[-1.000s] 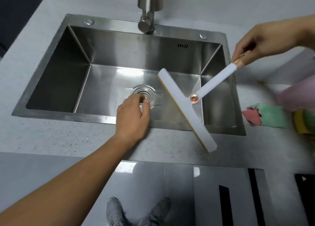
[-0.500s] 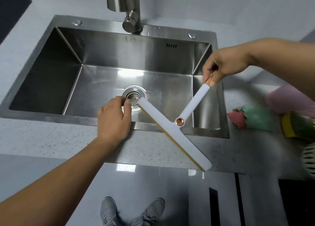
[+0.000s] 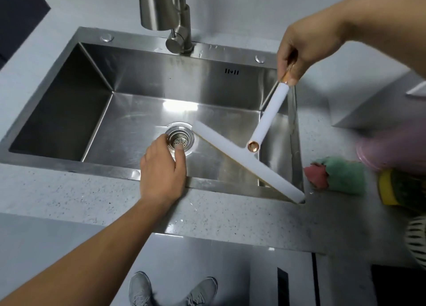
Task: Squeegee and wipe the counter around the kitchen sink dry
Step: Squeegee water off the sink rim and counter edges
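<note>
1. squeegee (image 3: 242,154) position is what differs: half a second ago its white blade lay slanted across the front sink rim and the counter strip, its far tip past the counter edge. now the blade sits mostly over the basin, with only its lower end at the sink's (image 3: 69,167) near right corner.
2. right hand (image 3: 302,49) is up near the back right of the sink, its fingers clenched round the copper-coloured end of the squeegee handle.
3. left hand (image 3: 161,174) reaches over the front rim with the thumb lined up over the drain strainer (image 3: 181,137). its fingers are loosely curled and released, holding nothing i can see. whether they touch the strainer i cannot tell.
4. i read this as a stroke that carried water off the front counter (image 3: 92,195) into the basin, so that strip is likely dealt with, though wetness is hard to judge here.
5. counter to the right is probably still to do: a green and red cloth (image 3: 343,176) and a yellow sponge (image 3: 401,190) lie there just beside the rim, and likely need shifting before the blade can pass. the cloth is within reach for the wiping step.
</note>
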`<state>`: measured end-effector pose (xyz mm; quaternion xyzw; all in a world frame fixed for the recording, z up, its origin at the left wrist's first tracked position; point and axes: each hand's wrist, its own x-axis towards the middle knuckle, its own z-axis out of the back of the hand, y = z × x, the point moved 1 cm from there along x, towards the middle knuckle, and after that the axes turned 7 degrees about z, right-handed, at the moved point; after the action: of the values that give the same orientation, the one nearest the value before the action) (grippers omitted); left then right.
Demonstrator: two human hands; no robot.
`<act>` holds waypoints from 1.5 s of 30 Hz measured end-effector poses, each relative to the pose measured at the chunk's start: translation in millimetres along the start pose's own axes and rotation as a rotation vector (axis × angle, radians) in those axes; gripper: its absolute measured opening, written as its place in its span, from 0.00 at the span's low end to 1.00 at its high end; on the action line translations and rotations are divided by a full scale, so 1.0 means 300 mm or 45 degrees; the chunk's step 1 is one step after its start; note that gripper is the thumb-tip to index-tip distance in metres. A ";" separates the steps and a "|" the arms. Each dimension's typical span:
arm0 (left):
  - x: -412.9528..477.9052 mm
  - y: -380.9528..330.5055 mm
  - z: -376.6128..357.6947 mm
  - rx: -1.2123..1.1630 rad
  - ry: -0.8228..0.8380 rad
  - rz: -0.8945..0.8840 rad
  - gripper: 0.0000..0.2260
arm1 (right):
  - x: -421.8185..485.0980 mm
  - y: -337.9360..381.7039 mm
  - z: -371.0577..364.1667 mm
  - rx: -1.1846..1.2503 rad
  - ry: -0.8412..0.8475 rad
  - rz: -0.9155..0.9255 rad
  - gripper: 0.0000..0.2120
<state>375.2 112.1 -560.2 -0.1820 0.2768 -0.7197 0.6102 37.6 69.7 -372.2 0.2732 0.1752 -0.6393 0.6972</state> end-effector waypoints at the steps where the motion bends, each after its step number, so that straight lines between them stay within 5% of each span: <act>1: 0.000 0.002 0.002 -0.060 -0.031 0.017 0.23 | 0.005 0.018 -0.021 -0.003 0.050 0.023 0.06; 12: 0.012 -0.001 -0.003 0.018 0.052 0.002 0.19 | 0.087 0.062 -0.228 0.049 0.319 0.102 0.09; 25: 0.024 0.009 -0.010 -0.084 0.004 0.003 0.20 | 0.006 -0.040 -0.006 0.066 -0.013 -0.055 0.06; 33: 0.062 0.063 0.094 -0.701 -0.168 0.139 0.11 | -0.021 0.135 -0.158 0.286 0.013 0.106 0.07; 41: 0.123 0.209 0.180 -0.230 -0.058 0.083 0.17 | 0.081 0.324 -0.354 0.288 0.125 0.210 0.05; 45: 0.117 0.214 0.179 -0.241 -0.045 0.065 0.18 | 0.083 0.237 -0.341 0.320 0.128 0.123 0.07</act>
<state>450.7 61.8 -560.7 -0.2443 0.3373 -0.6711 0.6133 121.5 114.1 -456.6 0.3979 0.1151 -0.6074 0.6778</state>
